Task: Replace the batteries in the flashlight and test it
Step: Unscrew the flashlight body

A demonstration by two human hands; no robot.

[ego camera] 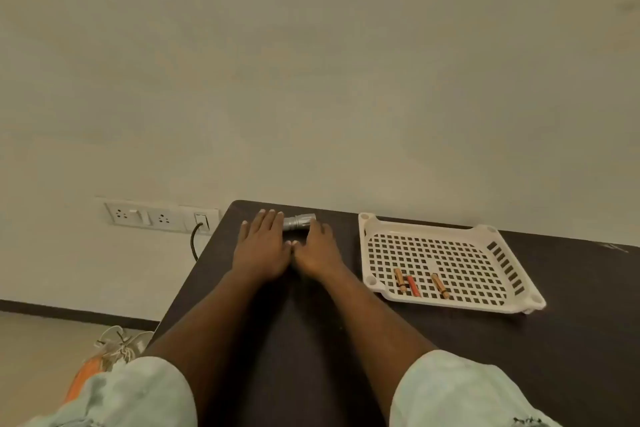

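Dark table (450, 357) against pale wall (311, 62), wall sockets (161, 217) left

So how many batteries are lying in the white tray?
3, all near the tray's front-left corner: a tan battery leftmost, a red battery right beside it, another tan one further right. None seems hidden.

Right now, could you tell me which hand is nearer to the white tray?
The right hand. It lies just left of the tray; the left hand lies farther left, beyond it.
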